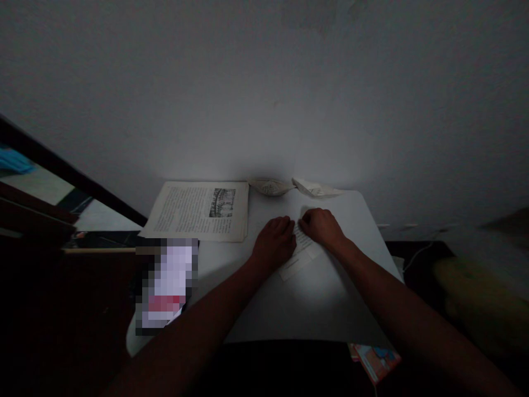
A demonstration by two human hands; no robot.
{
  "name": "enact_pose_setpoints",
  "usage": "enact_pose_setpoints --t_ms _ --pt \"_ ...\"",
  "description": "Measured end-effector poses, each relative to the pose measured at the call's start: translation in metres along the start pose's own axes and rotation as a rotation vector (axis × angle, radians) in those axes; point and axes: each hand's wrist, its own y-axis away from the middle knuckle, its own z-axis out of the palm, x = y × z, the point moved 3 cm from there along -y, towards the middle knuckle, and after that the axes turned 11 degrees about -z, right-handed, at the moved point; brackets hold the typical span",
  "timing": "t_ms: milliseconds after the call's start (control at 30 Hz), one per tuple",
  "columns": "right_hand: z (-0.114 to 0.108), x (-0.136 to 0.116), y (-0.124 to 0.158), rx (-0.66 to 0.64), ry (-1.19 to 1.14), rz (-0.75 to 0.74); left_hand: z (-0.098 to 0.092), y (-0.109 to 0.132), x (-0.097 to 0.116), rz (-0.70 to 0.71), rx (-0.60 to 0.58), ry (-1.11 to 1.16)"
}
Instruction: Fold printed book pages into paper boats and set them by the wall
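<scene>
A narrow piece of printed paper lies slantwise on the small white table, between and under my hands. My left hand rests at its left edge with fingers curled and close together. At the upper right edge, my right hand is closed, thumb and fingers pinching the paper. The far end of the paper is partly hidden by both hands. Behind them, against the wall, sit two folded paper boats, a darker one and a paler one.
A stack of printed pages with a picture lies at the table's back left. In front of it is a phone-like device, blurred by pixels. The wall borders the table's back edge. Colourful printed papers show below the front edge.
</scene>
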Motion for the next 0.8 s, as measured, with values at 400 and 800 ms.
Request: enact_pose_setpoints --t_ms 400,800 --pt "-0.002 0.02 0.02 0.031 0.007 -0.01 -0.002 0.002 -0.002 -0.001 -0.027 0.041" --pt "-0.004 0.062 0.041 0.119 0.003 0.078 0.0 0.001 -0.001 -0.011 -0.011 0.012"
